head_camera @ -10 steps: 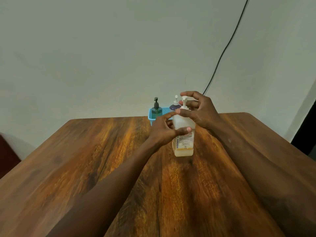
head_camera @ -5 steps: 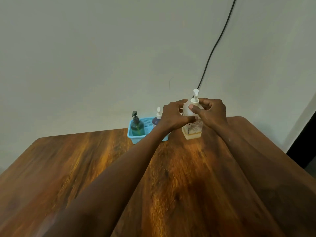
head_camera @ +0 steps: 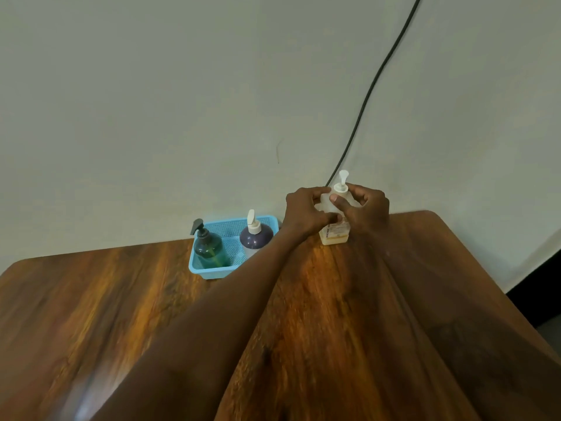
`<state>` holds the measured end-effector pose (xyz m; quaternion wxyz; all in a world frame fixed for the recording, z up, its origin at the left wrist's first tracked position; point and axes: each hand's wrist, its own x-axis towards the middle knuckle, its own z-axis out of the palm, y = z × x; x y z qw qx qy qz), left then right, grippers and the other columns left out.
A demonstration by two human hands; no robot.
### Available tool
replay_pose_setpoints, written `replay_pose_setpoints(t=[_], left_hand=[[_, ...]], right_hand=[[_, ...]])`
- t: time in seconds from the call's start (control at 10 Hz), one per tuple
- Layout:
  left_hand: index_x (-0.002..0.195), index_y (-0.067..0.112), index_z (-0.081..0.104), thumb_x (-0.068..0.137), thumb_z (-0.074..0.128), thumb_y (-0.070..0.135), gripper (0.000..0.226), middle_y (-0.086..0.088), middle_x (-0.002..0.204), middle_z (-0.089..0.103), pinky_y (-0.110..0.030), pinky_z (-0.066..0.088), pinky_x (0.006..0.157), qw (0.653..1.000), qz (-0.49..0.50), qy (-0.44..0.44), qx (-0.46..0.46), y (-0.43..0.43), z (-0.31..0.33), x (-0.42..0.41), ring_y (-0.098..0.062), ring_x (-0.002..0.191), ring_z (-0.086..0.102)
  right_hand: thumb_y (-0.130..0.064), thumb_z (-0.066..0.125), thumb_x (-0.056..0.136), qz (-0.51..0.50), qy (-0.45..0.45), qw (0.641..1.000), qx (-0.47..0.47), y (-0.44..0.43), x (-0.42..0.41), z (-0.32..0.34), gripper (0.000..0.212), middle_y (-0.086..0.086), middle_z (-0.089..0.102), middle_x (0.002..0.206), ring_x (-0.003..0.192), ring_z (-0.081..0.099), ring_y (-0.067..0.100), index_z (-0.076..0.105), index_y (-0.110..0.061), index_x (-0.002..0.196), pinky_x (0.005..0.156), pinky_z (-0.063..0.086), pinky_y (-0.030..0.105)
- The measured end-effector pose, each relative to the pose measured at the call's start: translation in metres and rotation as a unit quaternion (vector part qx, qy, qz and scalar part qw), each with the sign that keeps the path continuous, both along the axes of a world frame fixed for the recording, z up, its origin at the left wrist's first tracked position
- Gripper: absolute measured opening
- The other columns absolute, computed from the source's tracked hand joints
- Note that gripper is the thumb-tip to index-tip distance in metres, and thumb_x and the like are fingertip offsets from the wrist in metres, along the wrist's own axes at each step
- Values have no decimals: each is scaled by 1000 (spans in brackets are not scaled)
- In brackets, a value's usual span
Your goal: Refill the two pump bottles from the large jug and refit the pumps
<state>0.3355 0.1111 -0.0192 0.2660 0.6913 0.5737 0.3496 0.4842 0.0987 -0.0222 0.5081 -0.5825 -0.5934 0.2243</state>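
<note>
A pale translucent pump bottle point(head_camera: 334, 237) with a white pump point(head_camera: 341, 183) and a little yellowish liquid at its bottom stands near the far edge of the wooden table point(head_camera: 334, 314). My left hand point(head_camera: 305, 211) grips its body from the left. My right hand point(head_camera: 365, 208) holds its shoulder and pump collar from the right, thumb against the neck. A teal pump bottle point(head_camera: 209, 247) with a dark pump and a dark purple pump bottle point(head_camera: 256, 237) with a white pump stand in a blue basket point(head_camera: 212, 271) to the left. No large jug is in view.
A black cable point(head_camera: 373, 86) runs down the grey wall behind the bottle. The table's right edge drops to a dark floor area point(head_camera: 534, 284). Bare wood lies in front of the basket and to the left.
Both hands have carried the pale bottle from the table's middle to its far edge, to the right of the basket, and set it down there. The view has tilted to follow.
</note>
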Motion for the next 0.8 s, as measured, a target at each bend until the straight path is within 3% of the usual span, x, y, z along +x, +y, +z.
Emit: replay_pose_setpoints(t=[0.1,0.3,0.5,0.7,0.8], left_hand=[[134,20,71,77,91,34,62,-2,133,72,-21,47,99,1000,11,-8,-8,14,-9,4,-17,116,69],[135,21,71,79,89,35,60,-2,132,73,-36,54,107,1000,12,-4,-28,27,-14,4,-20,118,69],[139,20,66,82,87,34,62,-3,138,69,-41,48,114,998,22,-15,-52,25,-13,3,-22,125,64],[149,22,55,79,89,38,79,-4,151,58,-47,45,117,998,16,-10,-64,23,4,-6,-26,137,55],[150,23,53,76,89,42,85,-4,152,57,-50,44,116,997,12,9,-73,23,12,-9,-28,139,53]], right_hand=[[-33,80,87,-3,-23,1000,-9,18,6,-6,46,6,72,126,100,61,9,71,-12,127,74,42,9],[-33,79,87,7,-19,1000,-17,29,4,-13,46,3,72,126,102,63,8,70,-14,128,74,39,5],[-41,76,89,21,-30,998,-42,32,3,-14,55,1,68,134,117,62,10,64,-19,137,82,40,1],[-37,80,86,39,-30,995,-82,26,7,1,62,4,60,144,130,57,22,58,-21,142,97,47,24],[-40,81,85,26,-30,995,-94,19,5,15,66,4,58,147,133,56,24,57,-21,144,100,49,29]])
